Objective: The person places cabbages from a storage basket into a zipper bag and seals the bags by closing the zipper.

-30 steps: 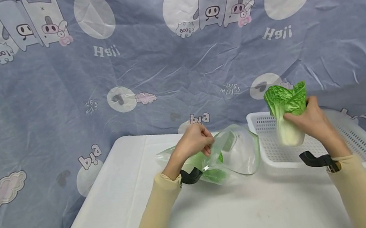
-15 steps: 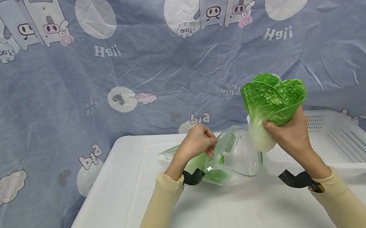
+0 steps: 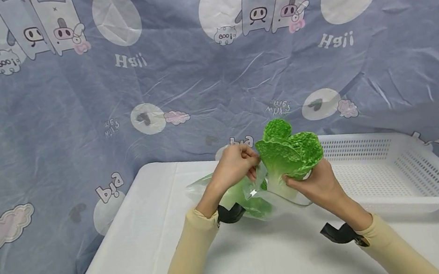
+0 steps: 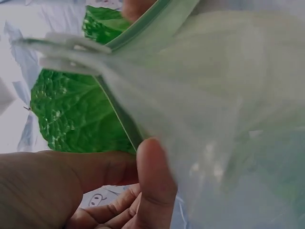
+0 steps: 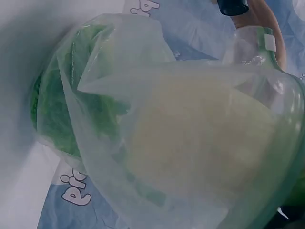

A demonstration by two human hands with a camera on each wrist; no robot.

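A napa cabbage is held leaves up in my right hand, thumb across its white stalk. Its pale base is inside the mouth of a clear zip bag, showing through the plastic in the right wrist view. With thumb and index finger, my left hand pinches the bag's green-edged rim. The left wrist view shows this pinch beside the bag's white slider, with the crinkled cabbage leaves beyond. Another green leafy vegetable lies in the bag's far end.
A white perforated plastic basket stands at the right of the white table. Behind the table hangs a blue-grey cartoon-print cloth. A black strap sits on the left wrist.
My right hand has carried the cabbage left from over the basket to the bag, lowering its base into the mouth. The left hand has kept its pinch on the rim.
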